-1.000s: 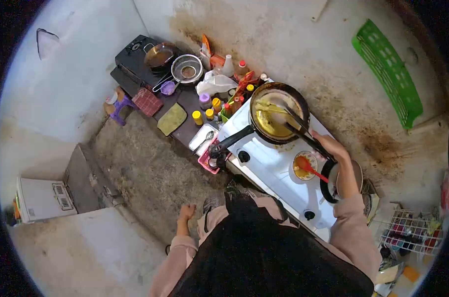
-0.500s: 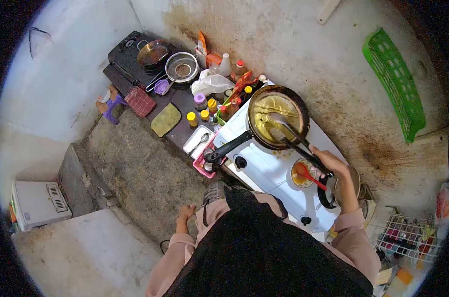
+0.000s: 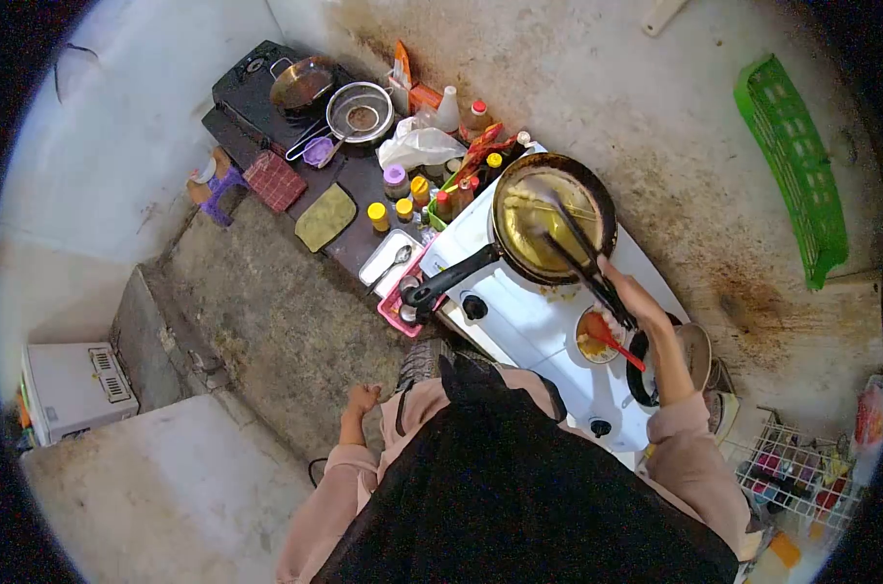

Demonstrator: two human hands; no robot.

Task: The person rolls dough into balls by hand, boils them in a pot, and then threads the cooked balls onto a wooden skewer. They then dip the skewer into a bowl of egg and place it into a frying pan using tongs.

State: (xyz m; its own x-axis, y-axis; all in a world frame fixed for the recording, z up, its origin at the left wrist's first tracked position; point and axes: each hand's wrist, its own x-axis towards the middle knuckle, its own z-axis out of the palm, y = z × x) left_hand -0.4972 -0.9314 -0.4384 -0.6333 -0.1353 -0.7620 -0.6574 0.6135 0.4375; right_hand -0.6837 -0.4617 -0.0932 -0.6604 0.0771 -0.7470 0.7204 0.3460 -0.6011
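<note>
Right hand: closed around the near ends of a pair of long dark tongs, which are held out over the frying pan; their far tips are seen inside the pan, among pale strips of food lying in yellowish oil.

Left hand: curled into a loose fist, nothing held, hung at the person's side over the floor, well apart from the stove.

Frying pan: dark, round, set on the far left burner of a white stove; its black handle is pointed near and left, past the stove's edge.

Small bowl: placed on the stove top just near of the right hand, with orange-yellow contents and a red spoon laid in it.

Dark round pot: seen at the right end of the stove, partly covered by the right forearm.

Counter: dark, left of the stove, loaded with yellow-capped jars, bottles, a white plastic bag, a yellow-green cloth, a metal strainer and a small tray with a spoon.

Second stove: black, at the far left, with a pan on it.

Green plastic basket: leaned at the far right wall.

Wire rack: at the near right, filled with small items too blurred to name.
</note>
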